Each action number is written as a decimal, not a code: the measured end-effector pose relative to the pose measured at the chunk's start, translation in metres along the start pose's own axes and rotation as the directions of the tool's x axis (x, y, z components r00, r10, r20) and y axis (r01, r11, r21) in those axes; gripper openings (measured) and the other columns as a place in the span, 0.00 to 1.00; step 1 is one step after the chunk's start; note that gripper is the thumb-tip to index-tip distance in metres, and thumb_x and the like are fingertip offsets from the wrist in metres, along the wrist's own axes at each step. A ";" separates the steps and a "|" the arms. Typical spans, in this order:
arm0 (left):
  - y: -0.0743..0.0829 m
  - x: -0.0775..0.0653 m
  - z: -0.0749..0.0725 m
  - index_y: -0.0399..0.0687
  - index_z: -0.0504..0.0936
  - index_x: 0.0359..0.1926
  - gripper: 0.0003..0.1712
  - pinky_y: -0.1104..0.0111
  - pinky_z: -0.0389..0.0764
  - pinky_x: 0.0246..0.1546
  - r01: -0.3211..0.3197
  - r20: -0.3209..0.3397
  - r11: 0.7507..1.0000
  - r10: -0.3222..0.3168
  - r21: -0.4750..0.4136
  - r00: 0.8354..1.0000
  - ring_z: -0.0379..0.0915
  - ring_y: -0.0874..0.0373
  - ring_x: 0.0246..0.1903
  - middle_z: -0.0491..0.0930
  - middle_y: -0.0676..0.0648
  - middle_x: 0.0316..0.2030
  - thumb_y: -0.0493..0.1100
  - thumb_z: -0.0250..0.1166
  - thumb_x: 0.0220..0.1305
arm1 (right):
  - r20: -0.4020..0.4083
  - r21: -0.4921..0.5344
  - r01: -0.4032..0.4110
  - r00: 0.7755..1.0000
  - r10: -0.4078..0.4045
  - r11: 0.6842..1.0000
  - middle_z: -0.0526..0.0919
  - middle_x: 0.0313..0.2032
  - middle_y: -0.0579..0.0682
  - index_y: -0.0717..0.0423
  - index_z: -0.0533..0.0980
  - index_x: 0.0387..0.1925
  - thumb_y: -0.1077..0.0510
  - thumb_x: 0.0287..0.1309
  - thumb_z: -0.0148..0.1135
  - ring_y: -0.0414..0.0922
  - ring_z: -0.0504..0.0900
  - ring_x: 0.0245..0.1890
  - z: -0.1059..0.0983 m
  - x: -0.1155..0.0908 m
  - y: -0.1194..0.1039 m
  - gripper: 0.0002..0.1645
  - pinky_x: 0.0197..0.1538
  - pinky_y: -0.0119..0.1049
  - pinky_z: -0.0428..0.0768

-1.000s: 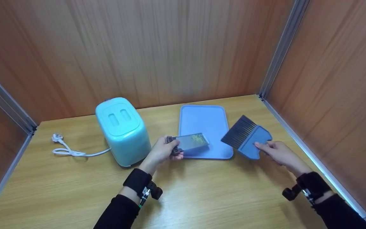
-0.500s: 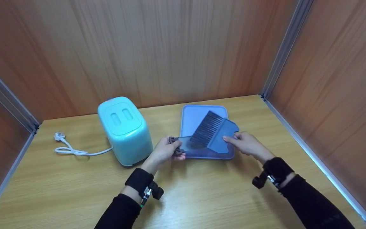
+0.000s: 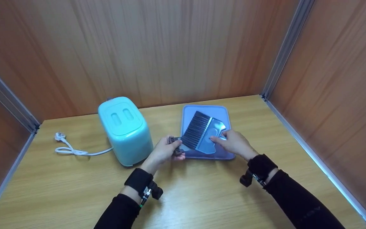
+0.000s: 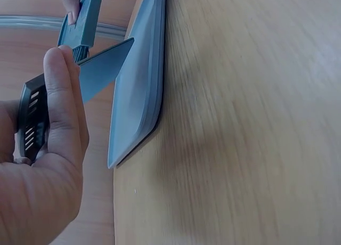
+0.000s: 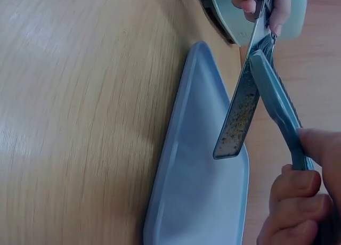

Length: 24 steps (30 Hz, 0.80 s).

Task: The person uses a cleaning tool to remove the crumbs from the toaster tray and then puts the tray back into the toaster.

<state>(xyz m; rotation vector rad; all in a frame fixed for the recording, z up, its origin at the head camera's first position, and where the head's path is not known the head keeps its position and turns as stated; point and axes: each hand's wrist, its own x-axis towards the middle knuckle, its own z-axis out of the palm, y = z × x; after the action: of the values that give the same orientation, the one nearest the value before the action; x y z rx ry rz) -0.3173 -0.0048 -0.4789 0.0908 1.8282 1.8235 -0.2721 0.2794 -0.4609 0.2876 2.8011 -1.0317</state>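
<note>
My left hand [image 3: 162, 151] grips the dark slotted end of a flat toaster crumb tray [image 5: 237, 120], thumb on top. Yellowish crumbs lie on the tray's far half in the right wrist view. With thumb and fingers, my right hand [image 3: 234, 143] pinches the blue handle of a wide brush [image 3: 212, 132]. Its dark bristles touch the crumb tray near the left thumb and cover most of it in the head view. Below both, a blue rectangular tray [image 3: 188, 112] rests on the table.
A light turquoise toaster [image 3: 124, 127] with its lid on stands left of the left hand. Its white cord and plug [image 3: 71, 150] lie on the table to the left. Wooden panels [image 3: 176, 54] enclose the table at the back and sides.
My right hand has brought the brush leftward from beside the blue tray onto the crumb tray, its bristles reaching the left thumb. The left hand has barely moved.
</note>
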 end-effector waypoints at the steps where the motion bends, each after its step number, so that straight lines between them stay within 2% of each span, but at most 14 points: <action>1: 0.000 0.000 0.000 0.39 0.69 0.58 0.12 0.68 0.93 0.35 -0.001 -0.001 1.000 0.001 0.001 1.000 0.88 0.56 0.27 0.86 0.38 0.34 0.41 0.55 0.85 | -0.009 -0.019 0.001 1.000 -0.001 1.000 0.66 0.23 0.42 0.48 0.71 0.26 0.29 0.71 0.64 0.42 0.69 0.25 -0.001 -0.001 0.000 0.32 0.28 0.33 0.65; 8: 0.000 0.001 0.000 0.38 0.68 0.52 0.08 0.68 0.92 0.32 -0.048 0.002 0.999 0.048 0.012 0.999 0.87 0.56 0.25 0.84 0.39 0.30 0.40 0.54 0.85 | -0.093 -0.191 0.025 0.995 -0.044 0.981 0.63 0.24 0.43 0.49 0.66 0.25 0.28 0.70 0.63 0.42 0.68 0.25 -0.011 -0.005 0.007 0.34 0.29 0.34 0.64; 16: 0.003 0.000 0.001 0.39 0.68 0.56 0.11 0.67 0.93 0.34 -0.025 -0.003 1.000 0.025 0.000 1.000 0.87 0.54 0.27 0.84 0.37 0.34 0.42 0.56 0.85 | -0.124 -0.302 -0.015 0.992 -0.023 0.953 0.67 0.25 0.45 0.53 0.75 0.33 0.29 0.72 0.61 0.44 0.74 0.28 -0.023 -0.006 0.017 0.31 0.30 0.34 0.66; 21: 0.003 0.001 0.001 0.39 0.68 0.57 0.11 0.66 0.93 0.34 -0.029 -0.002 0.999 0.029 0.020 1.000 0.87 0.54 0.26 0.84 0.38 0.33 0.42 0.56 0.85 | -0.160 -0.359 -0.003 0.985 -0.058 0.933 0.69 0.25 0.45 0.57 0.80 0.40 0.30 0.73 0.61 0.45 0.75 0.28 -0.030 -0.006 0.023 0.33 0.27 0.33 0.66; 24: 0.003 0.001 0.000 0.39 0.68 0.57 0.11 0.65 0.93 0.34 -0.026 -0.010 0.999 0.027 0.031 1.000 0.87 0.55 0.25 0.84 0.38 0.32 0.42 0.56 0.84 | -0.185 -0.375 -0.001 0.980 -0.074 0.927 0.69 0.24 0.45 0.57 0.80 0.39 0.30 0.73 0.61 0.45 0.74 0.27 -0.034 -0.007 0.025 0.33 0.26 0.33 0.64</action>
<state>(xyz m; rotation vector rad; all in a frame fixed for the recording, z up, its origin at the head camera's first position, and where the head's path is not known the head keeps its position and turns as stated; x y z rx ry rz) -0.3194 -0.0036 -0.4764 0.1182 1.8710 1.8168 -0.2622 0.3195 -0.4497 0.3046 3.1118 -0.4735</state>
